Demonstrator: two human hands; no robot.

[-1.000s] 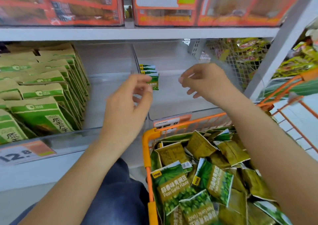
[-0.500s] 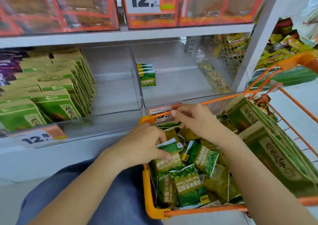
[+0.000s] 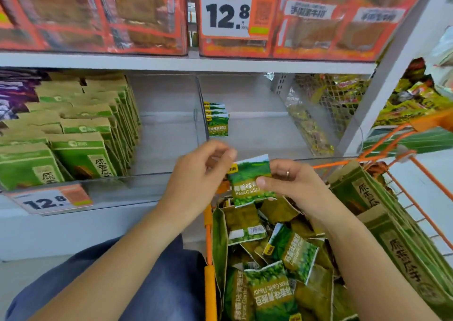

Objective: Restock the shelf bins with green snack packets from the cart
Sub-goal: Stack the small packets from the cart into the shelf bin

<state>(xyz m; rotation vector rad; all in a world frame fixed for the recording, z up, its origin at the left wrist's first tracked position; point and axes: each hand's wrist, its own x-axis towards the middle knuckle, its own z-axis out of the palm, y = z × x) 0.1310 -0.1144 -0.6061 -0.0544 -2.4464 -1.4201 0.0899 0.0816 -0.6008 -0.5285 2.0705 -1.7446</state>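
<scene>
Two hands on one green pea packet above the cart

Both hands meet over the front edge of the orange cart [image 3: 208, 232]. The right hand [image 3: 291, 185] grasps a green "Peas Garlic" snack packet [image 3: 247, 181], thumb laid across its printed face and fingers curled behind it; a ring shows on one finger. The left hand [image 3: 196, 181] has its fingertips at the packet's upper left corner, fingers bent; whether they actually pinch the corner or only touch it I cannot tell. The packet stands upright, held clear of the heap below.

Beneath the hands, the cart holds a loose pile of matching green packets [image 3: 272, 279], some face up, some showing their dull olive backs. Along the cart's right side stands a row of larger green-and-kraft bags [image 3: 382, 225].

On the shelf, the clear bin [image 3: 247, 129] straight ahead of the hands holds a short row of the same green packets [image 3: 217, 122] standing against its left wall, toward the back. The neighbouring bin to the left [image 3: 166, 134] shows bare floor, and further left a bin is packed with rows of green-and-kraft bags [image 3: 81, 134]. A price tag reading 12.8 [image 3: 49, 200] hangs on the shelf edge at lower left; a second 12.8 sign [image 3: 226, 9] sits on the upper shelf among orange-framed boxes [image 3: 98, 14]. A wire mesh panel [image 3: 318, 105] closes the shelf at right.
</scene>
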